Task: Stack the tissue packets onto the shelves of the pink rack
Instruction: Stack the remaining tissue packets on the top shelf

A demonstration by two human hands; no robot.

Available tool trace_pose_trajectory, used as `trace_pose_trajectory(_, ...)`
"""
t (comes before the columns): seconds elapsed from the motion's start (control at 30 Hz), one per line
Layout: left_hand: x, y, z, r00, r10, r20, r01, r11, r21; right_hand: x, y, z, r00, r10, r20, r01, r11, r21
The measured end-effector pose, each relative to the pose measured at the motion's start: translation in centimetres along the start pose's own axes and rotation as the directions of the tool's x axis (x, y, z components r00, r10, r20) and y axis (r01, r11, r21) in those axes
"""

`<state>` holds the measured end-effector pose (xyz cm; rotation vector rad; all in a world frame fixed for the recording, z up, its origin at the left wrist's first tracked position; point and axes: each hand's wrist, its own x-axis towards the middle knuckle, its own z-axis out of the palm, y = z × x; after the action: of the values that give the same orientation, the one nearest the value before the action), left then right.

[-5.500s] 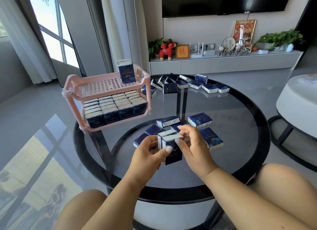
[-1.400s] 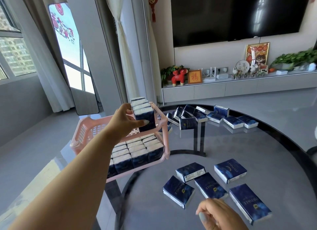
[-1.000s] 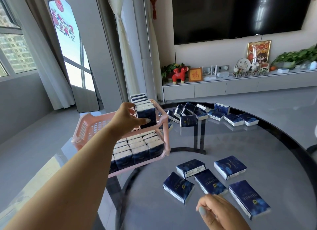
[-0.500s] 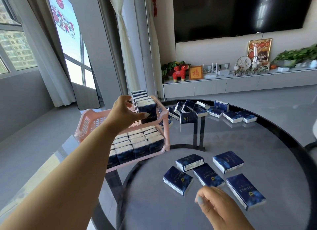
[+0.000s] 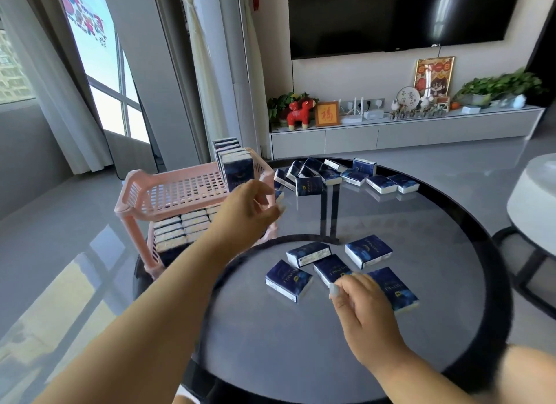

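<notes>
- My left hand hung in front of the pink rack, just short of the upright tissue packets on the top shelf; its grip was loose, fingers lightly curled, holding nothing.
- Those upright packets stood in a row at the right end of the top shelf, and more packets filled the lower shelf in rows.
- My right hand was low over the glass desk, fingers bent down onto the loose packets near me; I could not tell whether the grip had closed on one or only touched it.
- Five of these packets lay flat there, close together.
- A further cluster of packets sat at the far edge of the desk, some leaning, some flat.
</notes>
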<state>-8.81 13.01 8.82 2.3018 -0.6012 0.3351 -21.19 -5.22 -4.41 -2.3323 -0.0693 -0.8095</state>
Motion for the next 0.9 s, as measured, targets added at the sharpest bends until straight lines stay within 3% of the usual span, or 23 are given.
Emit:
trace_pose_trajectory(0.17,-1.9,-1.0,5.4,0.960,-0.087,0.267,0.055,0.991,0.125,0.2,0.5,0.6,0.991,0.093,-0.098,-0.109,0.978,-0.180)
trace_pose_trajectory(0.33,-3.6,-2.2,10.1,0.917,-0.127,0.378,0.069,0.984,0.163,0.4,0.5,1.4,0.986,0.162,0.039,-0.147,0.956,-0.256)
trace_pose_trajectory(0.43,-4.6,-2.7,11.0,0.941,-0.126,0.314,0.052,0.971,0.233,0.4,0.2,1.4,0.981,0.146,0.124,-0.095,0.932,-0.351)
trace_pose_trajectory(0.57,-5.7,-2.9,11.1,0.969,-0.142,0.204,0.111,0.982,0.155,0.3,0.2,1.4,0.977,0.121,0.178,-0.041,0.915,-0.401)
trace_pose_trajectory(0.73,-7.3,-3.1,11.2,0.971,-0.217,0.096,0.219,0.976,-0.008,0.3,0.0,1.0,0.973,0.028,0.230,0.041,0.956,-0.292)
trace_pose_trajectory(0.9,-9.2,-3.2,10.7,0.974,-0.228,0.008,0.228,0.972,-0.059,0.3,-0.3,0.5,0.947,0.004,0.320,0.081,0.964,-0.254)
